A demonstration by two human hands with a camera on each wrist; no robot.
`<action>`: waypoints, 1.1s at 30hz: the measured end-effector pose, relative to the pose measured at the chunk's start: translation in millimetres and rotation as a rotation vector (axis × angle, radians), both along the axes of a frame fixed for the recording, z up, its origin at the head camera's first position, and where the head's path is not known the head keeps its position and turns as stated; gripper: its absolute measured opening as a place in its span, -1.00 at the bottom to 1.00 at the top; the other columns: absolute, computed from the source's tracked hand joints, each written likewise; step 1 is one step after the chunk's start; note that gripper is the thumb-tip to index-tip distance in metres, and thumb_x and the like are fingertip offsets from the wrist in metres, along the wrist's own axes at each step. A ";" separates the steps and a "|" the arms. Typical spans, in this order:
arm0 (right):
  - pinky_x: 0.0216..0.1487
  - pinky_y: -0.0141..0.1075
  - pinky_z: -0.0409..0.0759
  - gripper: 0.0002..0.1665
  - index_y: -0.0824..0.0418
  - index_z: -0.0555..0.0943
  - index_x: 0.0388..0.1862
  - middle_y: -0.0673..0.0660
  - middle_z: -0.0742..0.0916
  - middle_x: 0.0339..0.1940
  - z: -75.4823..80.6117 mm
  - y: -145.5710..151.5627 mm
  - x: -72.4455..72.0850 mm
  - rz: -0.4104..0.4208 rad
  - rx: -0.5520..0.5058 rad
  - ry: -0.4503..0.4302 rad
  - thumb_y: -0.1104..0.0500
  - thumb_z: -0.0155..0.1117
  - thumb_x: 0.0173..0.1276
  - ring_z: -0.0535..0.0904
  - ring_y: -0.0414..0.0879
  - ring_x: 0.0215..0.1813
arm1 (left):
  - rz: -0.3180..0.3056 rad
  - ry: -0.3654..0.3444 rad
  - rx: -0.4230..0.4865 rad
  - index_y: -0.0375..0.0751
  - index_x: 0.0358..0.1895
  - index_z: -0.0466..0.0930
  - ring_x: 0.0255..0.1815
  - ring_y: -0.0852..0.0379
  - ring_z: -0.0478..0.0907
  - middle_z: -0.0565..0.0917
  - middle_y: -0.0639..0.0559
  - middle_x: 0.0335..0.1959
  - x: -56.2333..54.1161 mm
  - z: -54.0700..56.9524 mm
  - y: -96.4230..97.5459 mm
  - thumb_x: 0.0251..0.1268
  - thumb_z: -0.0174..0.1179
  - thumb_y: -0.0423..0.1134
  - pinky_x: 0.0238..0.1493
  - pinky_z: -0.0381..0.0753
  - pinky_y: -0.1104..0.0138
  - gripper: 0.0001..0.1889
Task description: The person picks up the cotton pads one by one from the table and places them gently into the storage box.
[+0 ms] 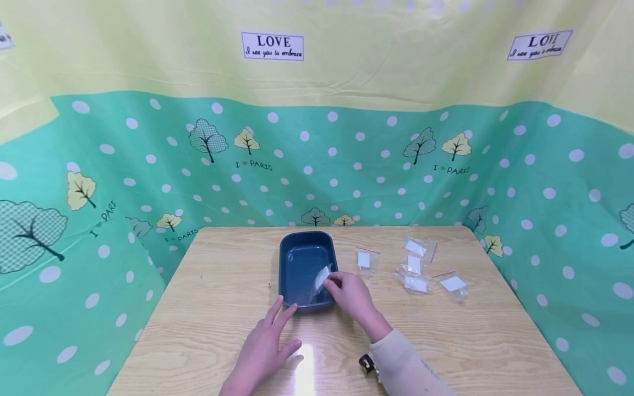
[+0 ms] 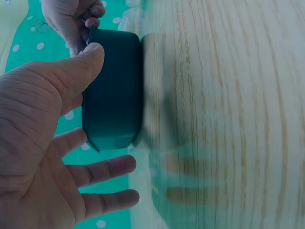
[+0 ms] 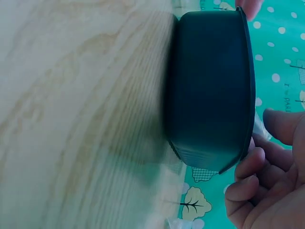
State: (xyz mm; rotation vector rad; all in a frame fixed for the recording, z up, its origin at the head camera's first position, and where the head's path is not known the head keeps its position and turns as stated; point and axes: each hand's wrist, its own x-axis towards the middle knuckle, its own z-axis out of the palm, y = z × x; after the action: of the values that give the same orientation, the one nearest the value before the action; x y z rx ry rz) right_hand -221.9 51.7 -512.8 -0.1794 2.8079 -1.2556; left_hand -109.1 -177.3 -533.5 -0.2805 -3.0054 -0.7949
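At the near left corner of a deep, dark blue rectangular tray point(image 1: 304, 259) on the pale wood-grain table point(image 1: 223, 269), the left hand point(image 1: 264, 344) touches the rim, fingers spread apart. Over the tray's right side, a small clear plastic bag with a white rectangle point(image 1: 322, 278) is pinched by the right hand point(image 1: 353, 296). Farther right lie one similar bag point(image 1: 364, 260), three clustered bags point(image 1: 414, 264) and a last bag point(image 1: 453, 284).

pale wood-grain table point(image 1: 218, 330), yellow-and-green dotted curtain point(image 1: 356, 165) around it, bright glare point(image 1: 304, 368) on the tabletop
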 end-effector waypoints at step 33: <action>-0.49 -0.40 0.43 -0.65 -0.03 0.76 -0.41 -0.12 0.61 -0.62 1.2 4.7 5.1 0.005 0.039 0.108 -0.16 0.38 0.54 0.46 -0.21 -0.51 | -0.006 0.022 -0.008 0.15 0.61 0.40 0.25 -0.58 0.62 0.23 -0.15 0.74 0.3 -1.1 -0.5 0.32 0.50 0.09 0.04 0.69 -0.43 -0.19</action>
State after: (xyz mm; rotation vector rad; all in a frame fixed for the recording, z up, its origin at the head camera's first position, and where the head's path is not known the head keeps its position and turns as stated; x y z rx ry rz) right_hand -216.8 56.4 -511.6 -0.2600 2.9180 -1.2243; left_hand -108.8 -177.8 -534.7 -0.2973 -2.9895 -0.7745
